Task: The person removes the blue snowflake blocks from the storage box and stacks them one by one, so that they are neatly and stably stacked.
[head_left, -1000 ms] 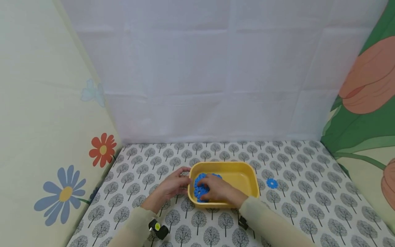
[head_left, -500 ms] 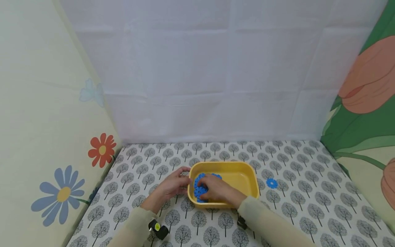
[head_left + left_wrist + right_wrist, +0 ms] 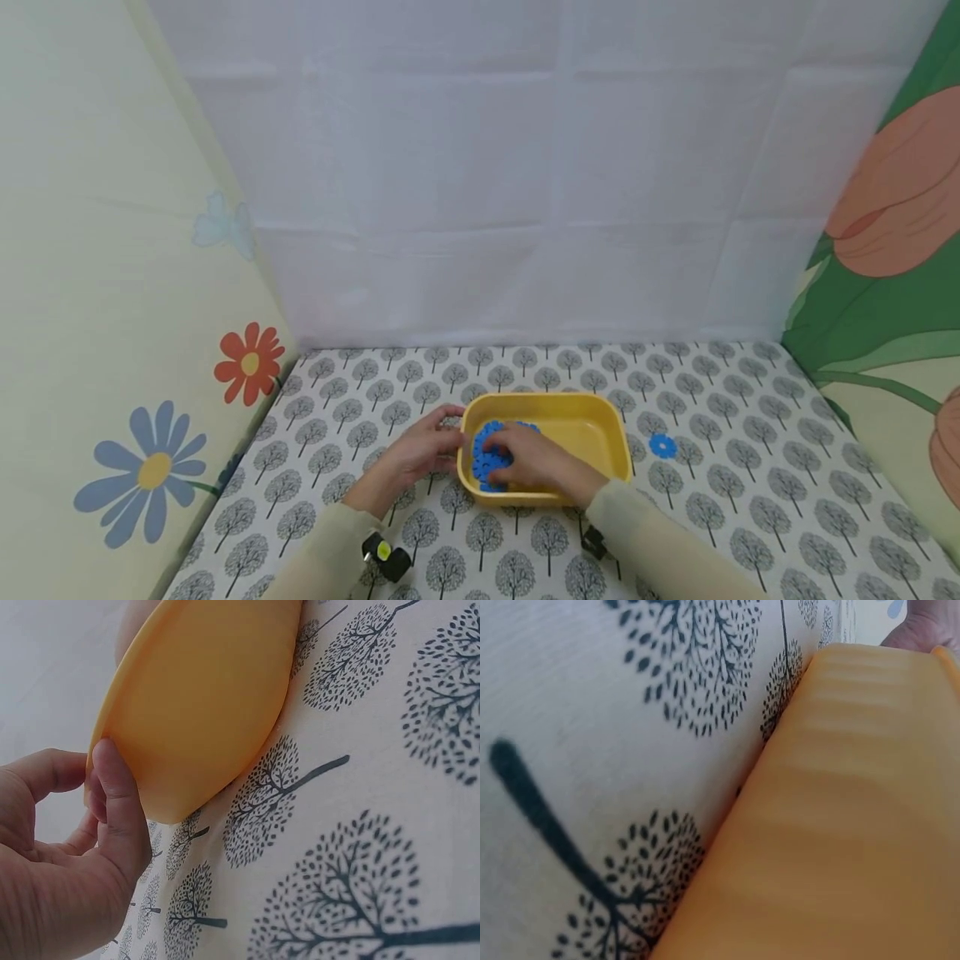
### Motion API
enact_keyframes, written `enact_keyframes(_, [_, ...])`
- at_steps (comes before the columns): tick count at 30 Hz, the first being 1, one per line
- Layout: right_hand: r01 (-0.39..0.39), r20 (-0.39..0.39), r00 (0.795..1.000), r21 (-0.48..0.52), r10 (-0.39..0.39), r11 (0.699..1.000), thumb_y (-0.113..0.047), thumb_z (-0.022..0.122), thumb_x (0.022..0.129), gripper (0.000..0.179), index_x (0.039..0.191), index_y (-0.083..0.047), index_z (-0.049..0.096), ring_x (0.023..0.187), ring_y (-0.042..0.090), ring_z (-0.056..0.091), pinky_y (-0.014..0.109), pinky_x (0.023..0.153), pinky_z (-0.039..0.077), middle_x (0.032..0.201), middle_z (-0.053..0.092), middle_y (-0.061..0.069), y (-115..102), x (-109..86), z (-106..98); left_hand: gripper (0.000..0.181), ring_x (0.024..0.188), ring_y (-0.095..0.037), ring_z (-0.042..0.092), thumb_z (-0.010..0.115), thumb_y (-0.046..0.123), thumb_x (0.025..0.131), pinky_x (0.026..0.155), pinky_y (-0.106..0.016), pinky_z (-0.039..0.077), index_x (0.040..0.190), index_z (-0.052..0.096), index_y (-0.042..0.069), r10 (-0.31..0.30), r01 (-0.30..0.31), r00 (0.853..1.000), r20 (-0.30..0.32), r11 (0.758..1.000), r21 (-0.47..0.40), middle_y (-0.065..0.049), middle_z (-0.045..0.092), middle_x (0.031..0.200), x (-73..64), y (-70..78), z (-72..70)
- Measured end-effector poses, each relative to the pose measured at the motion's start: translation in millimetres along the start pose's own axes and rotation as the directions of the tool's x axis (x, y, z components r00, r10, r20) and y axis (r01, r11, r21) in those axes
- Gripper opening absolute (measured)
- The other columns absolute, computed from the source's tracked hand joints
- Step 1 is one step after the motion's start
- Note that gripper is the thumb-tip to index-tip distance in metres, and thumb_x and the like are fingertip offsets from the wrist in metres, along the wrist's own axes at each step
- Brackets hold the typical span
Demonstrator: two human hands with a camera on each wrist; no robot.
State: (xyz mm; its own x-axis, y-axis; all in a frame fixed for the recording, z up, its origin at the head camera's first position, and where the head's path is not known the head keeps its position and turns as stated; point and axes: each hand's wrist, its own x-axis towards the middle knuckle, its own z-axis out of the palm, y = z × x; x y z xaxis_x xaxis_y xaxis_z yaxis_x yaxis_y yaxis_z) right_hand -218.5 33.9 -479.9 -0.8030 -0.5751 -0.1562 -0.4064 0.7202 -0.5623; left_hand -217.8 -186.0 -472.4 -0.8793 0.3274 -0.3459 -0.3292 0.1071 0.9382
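A yellow plastic tray (image 3: 592, 450) stands on the tree-print cloth, with several blue flower-shaped plastic discs (image 3: 486, 460) heaped in its left end. My left hand (image 3: 426, 450) holds the tray's left end; in the left wrist view, its thumb and fingers (image 3: 116, 787) are bent at the rim. My right hand (image 3: 531, 457) reaches inside, fingers and thumb curled over the blue discs, which it partly covers. Its tips stand apart with blue between them. In the right wrist view only the tray's outer side wall (image 3: 840, 810) shows, and the right hand is out of sight.
One more blue disc (image 3: 663, 446) lies on the cloth (image 3: 720, 517) to the right of the tray. A white curtain (image 3: 525, 208) hangs behind the table. Flower-print panels stand at the left (image 3: 150, 292) and right (image 3: 900, 358).
My right hand's fingertips have shifted very slightly to the right over the discs, whose visible outline differs a little. The left hand and the tray stay in place.
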Motion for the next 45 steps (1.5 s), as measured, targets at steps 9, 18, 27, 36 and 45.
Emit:
enact_keyframes(9, [0.017, 0.004, 1.0, -0.028, -0.016, 0.999, -0.036, 0.086, 0.08, 0.048, 0.123, -0.025, 0.069, 0.109, 0.01, 0.055, 0.035, 0.102, 0.047, 0.121, 0.06, -0.006, 5, -2.9, 0, 0.052, 0.081, -0.019, 0.066, 0.061, 0.007, 0.095, 0.065, -0.031, 0.056, 0.143, 0.04, 0.005, 0.01, -0.01, 1.0, -0.001, 1.0, 0.0, -0.014, 0.067, 0.105, 0.1, -0.6, 0.5])
enact_keyframes(18, [0.042, -0.018, 0.999, -0.043, -0.043, 0.998, -0.034, 0.085, 0.081, 0.038, 0.114, -0.022, 0.071, 0.096, 0.006, 0.053, 0.03, 0.093, 0.049, 0.109, 0.058, -0.009, 4, -3.2, 0, 0.051, 0.082, -0.019, 0.066, 0.061, 0.007, 0.095, 0.066, -0.031, 0.056, 0.142, 0.041, 0.005, 0.001, -0.001, 1.0, -0.009, 1.0, 0.011, -0.015, 0.067, 0.106, 0.3, 1.3, 0.2])
enact_keyframes(27, [0.063, -0.063, 0.996, 0.022, -0.062, 0.998, -0.032, 0.081, 0.085, 0.039, 0.12, -0.021, 0.068, 0.099, 0.008, 0.056, 0.033, 0.095, 0.05, 0.113, 0.064, -0.007, 4, -3.3, -6, 0.05, 0.081, -0.018, 0.065, 0.06, 0.007, 0.096, 0.066, -0.031, 0.056, 0.142, 0.041, 0.005, 0.011, -0.011, 1.0, -0.004, 1.0, 0.016, -0.012, 0.067, 0.103, 0.3, 0.1, 0.1])
enact_keyframes(36, [0.051, -0.108, 0.994, 0.171, -0.032, 0.984, -0.025, 0.08, 0.085, 0.046, 0.126, -0.012, 0.065, 0.091, 0.01, 0.059, 0.03, 0.084, 0.053, 0.11, 0.066, -0.004, 9, -16.8, -16, 0.052, 0.083, -0.019, 0.066, 0.062, 0.008, 0.095, 0.067, -0.031, 0.056, 0.142, 0.041, 0.005, 0.008, -0.008, 1.0, -0.015, 1.0, 0.022, -0.017, 0.066, 0.109, -0.9, 0.2, -0.2])
enact_keyframes(45, [0.111, -0.222, 0.973, 0.184, -0.069, 0.977, -0.022, 0.078, 0.086, 0.042, 0.124, -0.006, 0.066, 0.081, 0.012, 0.053, 0.025, 0.07, 0.049, 0.095, 0.061, -0.002, 23, -38.8, -32, 0.053, 0.082, -0.021, 0.064, 0.064, 0.008, 0.094, 0.067, -0.032, 0.056, 0.143, 0.042, 0.006, -0.004, 0.004, 1.0, -0.029, 1.0, 0.017, -0.014, 0.063, 0.105, 2.1, -1.8, -0.2])
